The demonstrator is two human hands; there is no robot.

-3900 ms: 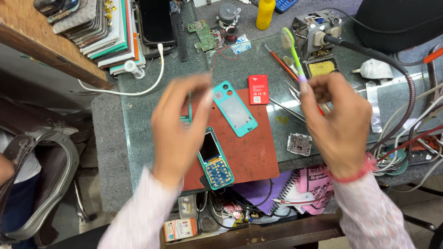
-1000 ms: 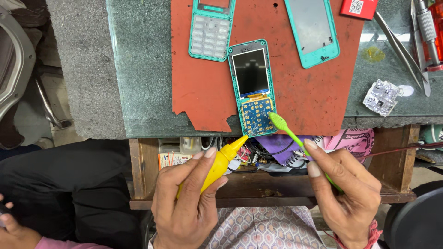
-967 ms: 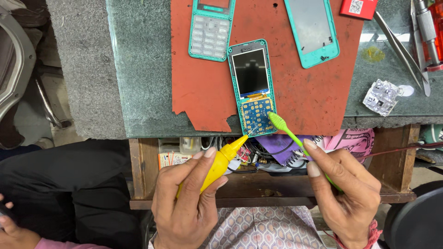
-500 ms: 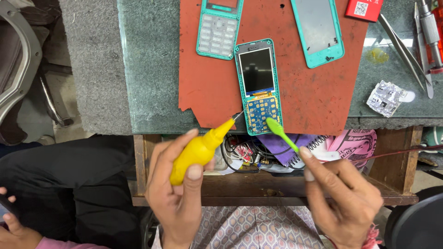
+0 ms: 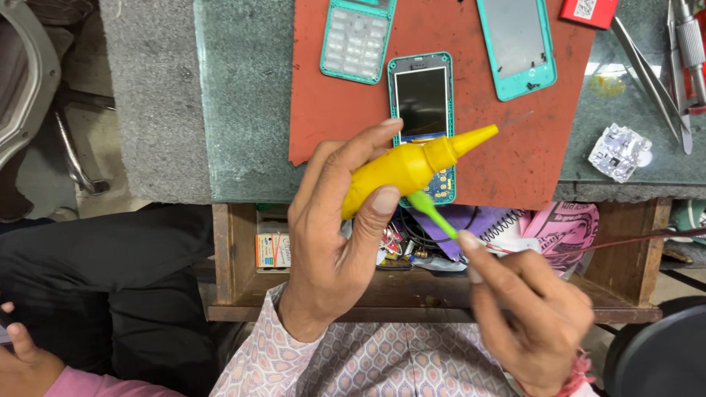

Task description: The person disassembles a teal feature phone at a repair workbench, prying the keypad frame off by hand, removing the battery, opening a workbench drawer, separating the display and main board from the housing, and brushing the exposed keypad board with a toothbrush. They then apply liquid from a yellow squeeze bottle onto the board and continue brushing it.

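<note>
My left hand [image 5: 334, 242] grips a yellow squeeze bottle [image 5: 401, 169] with a pointed nozzle aimed right, held over the lower half of an opened teal phone [image 5: 421, 103] lying on a red mat [image 5: 338, 117]. My right hand [image 5: 533, 312] pinches the handle of a green brush [image 5: 430, 213], whose head sits under the bottle at the phone's exposed keypad board. A teal keypad cover [image 5: 357, 37] and a teal back cover [image 5: 515, 40] lie on the mat above.
Tweezers [image 5: 651, 81] and a small silver metal part [image 5: 618, 151] lie on the green stone bench top at the right. An open wooden drawer [image 5: 243, 257] below holds wires, small boxes and notebooks. Another person's hand [image 5: 22, 360] shows at the bottom left.
My left hand has lifted the yellow bottle and swung its nozzle to the right, above the phone. The brush head has moved beneath the bottle at the phone's lower end.
</note>
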